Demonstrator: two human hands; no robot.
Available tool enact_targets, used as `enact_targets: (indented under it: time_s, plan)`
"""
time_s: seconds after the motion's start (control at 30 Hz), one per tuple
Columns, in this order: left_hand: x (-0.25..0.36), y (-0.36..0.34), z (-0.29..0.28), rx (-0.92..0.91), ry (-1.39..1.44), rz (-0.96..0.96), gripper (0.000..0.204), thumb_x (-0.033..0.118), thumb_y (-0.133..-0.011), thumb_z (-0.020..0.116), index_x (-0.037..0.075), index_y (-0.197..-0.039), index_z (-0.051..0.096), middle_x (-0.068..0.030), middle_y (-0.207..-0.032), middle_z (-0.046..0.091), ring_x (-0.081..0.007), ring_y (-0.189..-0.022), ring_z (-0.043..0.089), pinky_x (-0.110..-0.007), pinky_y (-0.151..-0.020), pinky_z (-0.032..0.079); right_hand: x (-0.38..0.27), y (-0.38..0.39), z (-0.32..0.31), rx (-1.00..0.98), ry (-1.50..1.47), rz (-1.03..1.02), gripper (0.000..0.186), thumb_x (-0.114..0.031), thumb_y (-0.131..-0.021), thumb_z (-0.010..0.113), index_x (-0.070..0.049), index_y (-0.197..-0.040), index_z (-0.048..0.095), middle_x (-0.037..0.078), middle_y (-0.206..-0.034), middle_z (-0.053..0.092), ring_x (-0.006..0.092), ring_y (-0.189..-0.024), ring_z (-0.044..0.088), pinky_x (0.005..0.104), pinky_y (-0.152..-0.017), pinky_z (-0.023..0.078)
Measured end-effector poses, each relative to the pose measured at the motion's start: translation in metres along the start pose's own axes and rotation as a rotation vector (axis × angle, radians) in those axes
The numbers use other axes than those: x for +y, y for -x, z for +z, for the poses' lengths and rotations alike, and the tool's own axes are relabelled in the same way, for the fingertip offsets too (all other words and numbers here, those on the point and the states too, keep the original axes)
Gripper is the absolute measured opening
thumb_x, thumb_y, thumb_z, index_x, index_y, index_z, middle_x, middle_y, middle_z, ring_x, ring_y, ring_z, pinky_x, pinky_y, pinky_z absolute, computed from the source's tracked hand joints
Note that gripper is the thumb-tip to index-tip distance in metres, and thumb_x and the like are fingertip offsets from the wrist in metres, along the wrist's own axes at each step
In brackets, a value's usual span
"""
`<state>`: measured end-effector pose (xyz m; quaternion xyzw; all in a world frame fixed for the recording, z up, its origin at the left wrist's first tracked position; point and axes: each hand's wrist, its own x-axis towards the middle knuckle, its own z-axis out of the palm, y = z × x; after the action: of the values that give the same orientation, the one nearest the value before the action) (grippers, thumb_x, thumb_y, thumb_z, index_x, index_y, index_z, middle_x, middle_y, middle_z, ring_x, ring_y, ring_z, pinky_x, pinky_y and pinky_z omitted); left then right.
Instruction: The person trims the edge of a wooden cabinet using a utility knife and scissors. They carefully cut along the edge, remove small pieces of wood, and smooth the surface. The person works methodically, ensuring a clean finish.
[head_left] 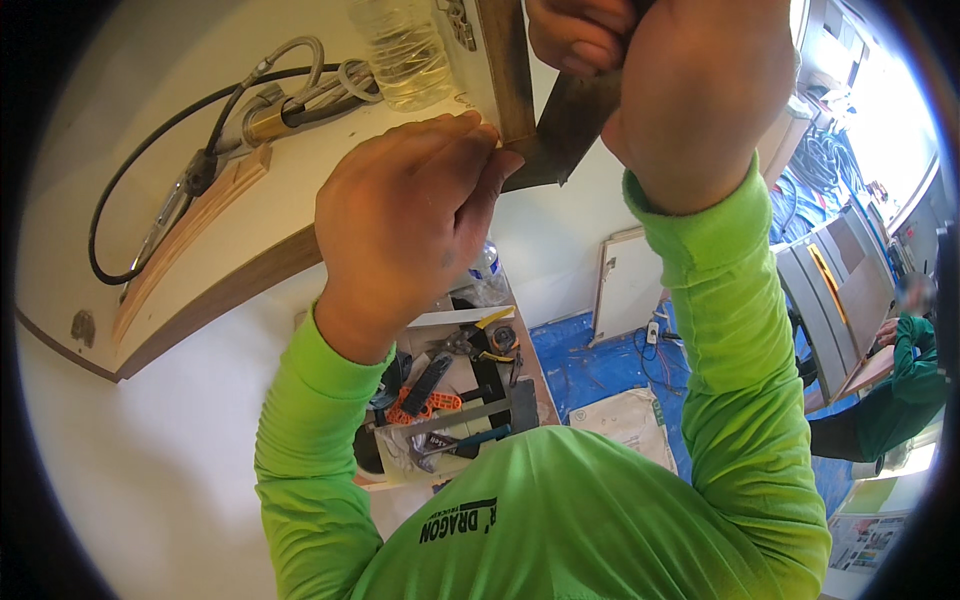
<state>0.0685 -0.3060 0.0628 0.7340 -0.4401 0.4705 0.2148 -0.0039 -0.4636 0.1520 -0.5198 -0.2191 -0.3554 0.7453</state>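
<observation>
right hand (700,95) foremost, a bottle (395,40) holds yellowish liquid (412,85).

A dark brown strip (577,112) slants beside a brown upright edge (510,75)

Glares white at upper right. Shades the pale wall (190,440) softly. Bends toward a black rim.

A bright lime-green, long-sleeved shirt (600,510) is worn, its front marked with black lettering (460,520) toward the bottom of the frame. The sleeves (745,380) are creased and finished with snug cuffs (345,338). The left hand (400,205) and right hand (700,105) are left bare.
</observation>
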Motion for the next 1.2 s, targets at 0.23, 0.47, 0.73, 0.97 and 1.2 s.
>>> enact_targets:
  time_s: [0.23, 0.47, 0.73, 0.97, 1.2]
  plan:
    - [-0.004, -0.004, 0.001, 0.079, 0.012, 0.150, 0.014, 0.005, -0.084, 0.082, 0.001, -0.096, 0.077, -0.0085, -0.075, 0.072, -0.0193, -0.055, 0.066, -0.031, -0.055, 0.052, 0.002, 0.000, -0.001, 0.004, 0.003, -0.022, 0.076, -0.075, -0.101, 0.036, -0.007, -0.071, 0.052, -0.001, -0.055, 0.040, 0.0073, -0.046, 0.034, 0.0230, -0.044, 0.028]
    - [-0.003, -0.003, 0.004, 0.085, -0.021, 0.137, 0.014, 0.006, -0.082, 0.083, 0.003, -0.094, 0.077, -0.0096, -0.080, 0.074, -0.0223, -0.058, 0.066, -0.032, -0.057, 0.053, 0.005, -0.002, -0.001, 0.001, 0.018, -0.029, 0.076, -0.074, -0.101, 0.036, -0.007, -0.071, 0.052, -0.001, -0.055, 0.040, 0.0074, -0.046, 0.034, 0.0231, -0.045, 0.028]
    - [-0.007, -0.004, 0.007, 0.149, -0.052, 0.203, 0.017, 0.008, -0.078, 0.084, 0.006, -0.093, 0.076, -0.0082, -0.084, 0.075, -0.0252, -0.066, 0.069, -0.034, -0.062, 0.055, 0.008, -0.004, 0.002, -0.019, 0.040, -0.035, 0.075, -0.073, -0.102, 0.035, -0.007, -0.071, 0.053, -0.001, -0.055, 0.040, 0.0074, -0.046, 0.034, 0.0232, -0.045, 0.028]
    - [-0.005, -0.003, 0.004, 0.151, -0.096, 0.187, 0.016, 0.011, -0.078, 0.085, 0.008, -0.090, 0.075, -0.0057, -0.086, 0.076, -0.0235, -0.072, 0.071, -0.034, -0.065, 0.056, 0.009, -0.004, 0.006, -0.031, 0.062, -0.040, 0.075, -0.073, -0.102, 0.035, -0.007, -0.071, 0.053, -0.001, -0.055, 0.040, 0.0075, -0.047, 0.034, 0.0233, -0.045, 0.027]
    - [-0.002, -0.001, 0.005, 0.119, -0.094, 0.134, 0.014, 0.016, -0.080, 0.083, 0.010, -0.087, 0.073, -0.0038, -0.085, 0.075, -0.0226, -0.077, 0.072, -0.034, -0.066, 0.055, 0.018, -0.002, 0.003, -0.022, 0.115, -0.106, 0.073, -0.069, -0.105, 0.033, -0.007, -0.074, 0.053, -0.001, -0.055, 0.040, 0.0077, -0.049, 0.036, 0.0237, -0.047, 0.028]
